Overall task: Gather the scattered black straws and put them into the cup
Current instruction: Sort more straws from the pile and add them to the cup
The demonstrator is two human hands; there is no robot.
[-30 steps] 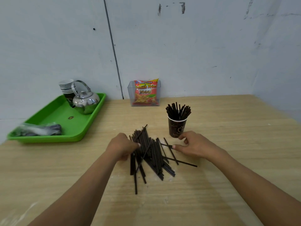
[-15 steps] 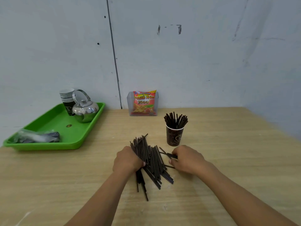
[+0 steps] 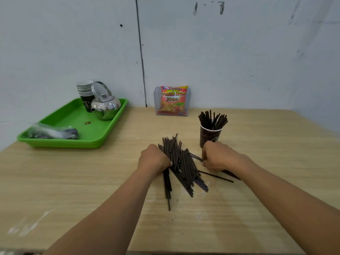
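midway across the wooden table [image 3: 73, 181], left hand [image 3: 154, 160] grips the heap of black straws [image 3: 184, 168] from its left, right hand [image 3: 218, 157] pinches a few at its right, just before the part-filled paper cup [image 3: 209, 137]

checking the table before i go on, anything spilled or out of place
Yes: black straws lie in a loose heap on the table beside the cup, a few splayed sideways by the right hand.

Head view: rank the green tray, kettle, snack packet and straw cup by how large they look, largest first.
1. Green tray
2. Kettle and snack packet: too alike to rank
3. Straw cup, though nearer the camera
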